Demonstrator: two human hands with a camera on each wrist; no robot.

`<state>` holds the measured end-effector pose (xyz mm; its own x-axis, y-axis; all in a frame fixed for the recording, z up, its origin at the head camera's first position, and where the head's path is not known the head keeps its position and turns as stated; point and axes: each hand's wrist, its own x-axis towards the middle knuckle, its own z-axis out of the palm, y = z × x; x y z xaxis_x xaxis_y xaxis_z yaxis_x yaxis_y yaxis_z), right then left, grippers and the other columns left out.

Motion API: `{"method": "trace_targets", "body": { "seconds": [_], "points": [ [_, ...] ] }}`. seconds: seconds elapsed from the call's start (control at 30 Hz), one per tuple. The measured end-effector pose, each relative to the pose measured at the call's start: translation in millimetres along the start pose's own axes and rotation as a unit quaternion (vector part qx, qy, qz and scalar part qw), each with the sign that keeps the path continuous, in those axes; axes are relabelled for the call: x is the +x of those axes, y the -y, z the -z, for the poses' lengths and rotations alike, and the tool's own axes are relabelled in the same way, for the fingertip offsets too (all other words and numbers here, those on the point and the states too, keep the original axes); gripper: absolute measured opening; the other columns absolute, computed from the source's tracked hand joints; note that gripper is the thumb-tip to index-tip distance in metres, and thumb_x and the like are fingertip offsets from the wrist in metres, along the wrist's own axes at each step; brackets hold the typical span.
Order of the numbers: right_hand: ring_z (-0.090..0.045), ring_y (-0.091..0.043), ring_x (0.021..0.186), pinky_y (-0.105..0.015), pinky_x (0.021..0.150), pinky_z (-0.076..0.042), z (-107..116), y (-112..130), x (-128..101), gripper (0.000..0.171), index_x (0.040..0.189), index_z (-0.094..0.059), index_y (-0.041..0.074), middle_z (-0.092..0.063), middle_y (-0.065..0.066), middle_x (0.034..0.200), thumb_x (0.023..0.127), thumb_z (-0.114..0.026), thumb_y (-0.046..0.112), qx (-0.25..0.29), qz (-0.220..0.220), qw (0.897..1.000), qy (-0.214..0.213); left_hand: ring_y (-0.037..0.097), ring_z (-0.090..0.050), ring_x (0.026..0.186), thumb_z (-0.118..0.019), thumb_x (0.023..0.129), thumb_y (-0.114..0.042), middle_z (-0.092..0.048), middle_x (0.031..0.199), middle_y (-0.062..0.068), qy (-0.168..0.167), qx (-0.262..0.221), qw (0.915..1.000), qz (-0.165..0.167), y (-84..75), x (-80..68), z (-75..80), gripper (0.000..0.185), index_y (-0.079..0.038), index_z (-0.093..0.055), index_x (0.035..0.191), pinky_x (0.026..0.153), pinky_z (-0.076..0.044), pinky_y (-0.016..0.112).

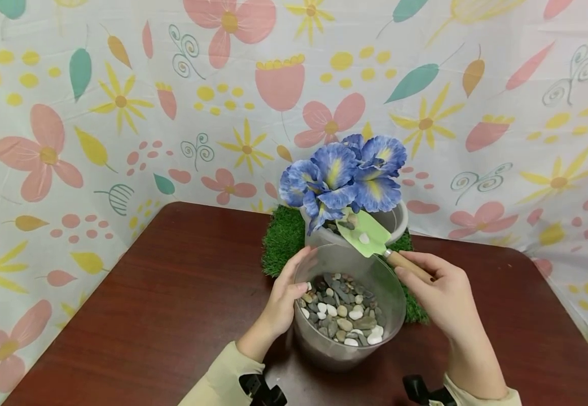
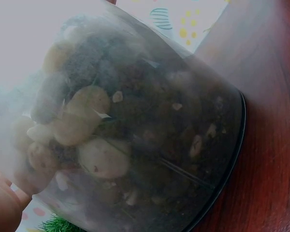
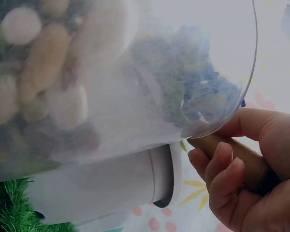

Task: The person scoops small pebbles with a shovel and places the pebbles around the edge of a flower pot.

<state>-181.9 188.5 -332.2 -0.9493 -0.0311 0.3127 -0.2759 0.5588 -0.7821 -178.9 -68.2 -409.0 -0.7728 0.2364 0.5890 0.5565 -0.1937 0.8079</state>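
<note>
And here we are: the left hand (image 1: 279, 299) has the clear container (image 1: 306, 338) by its side, fingers spread along the outer wall and thumb at the rim, a partly opened grasp with the wall held between. Down below those fingertips, inside the container, lies a bed of pebbles (image 1: 345, 325), grey, tan and bright white all mixed together. Over to the right hand (image 1: 443, 290), and these fingers are closed in snugly, curled around the wooden handle (image 1: 408, 266) of a small trowel, as the right wrist view confirms. Out ahead of the right fingers comes the pale green blade (image 1: 375, 232), a white stone (image 1: 364, 238) riding on it and more stones bunched around its tip, reaching across the near rim of the pale pot (image 1: 402, 221)! That pot stands beyond both hands, just behind the container, and rising from it, farther out than the fingers of either hand, are the blue flowers (image 1: 334, 169) with yellow throats. Around the pot's foot, past the left fingertips and out beside the right hand, spreads green artificial grass (image 1: 284, 239), all on the dark reddish counter (image 1: 192, 293), with a floral backdrop (image 1: 136, 113) behind.
</note>
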Motion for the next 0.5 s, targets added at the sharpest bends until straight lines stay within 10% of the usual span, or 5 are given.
{"method": "trace_targets", "body": {
  "seconds": [0.5],
  "points": [
    [-0.055, -0.012, 0.050, -0.026, 0.042, -0.045, 3.2, -2.0, -0.7, 0.031, 0.106, -0.065, 0.014, -0.061, -0.002, 0.074, 0.079, -0.066, 0.027, -0.035, 0.018, 0.999, -0.017, 0.045, -0.032, 0.124, -0.030, 0.082, -0.007, -0.030, 0.139, 0.026, -0.016, 0.006, 0.9997, -0.018, 0.7, 2.5, -2.1, 0.059, 0.005, -0.019, 0.139, 0.098, -0.026, 0.058]
  ]
}}
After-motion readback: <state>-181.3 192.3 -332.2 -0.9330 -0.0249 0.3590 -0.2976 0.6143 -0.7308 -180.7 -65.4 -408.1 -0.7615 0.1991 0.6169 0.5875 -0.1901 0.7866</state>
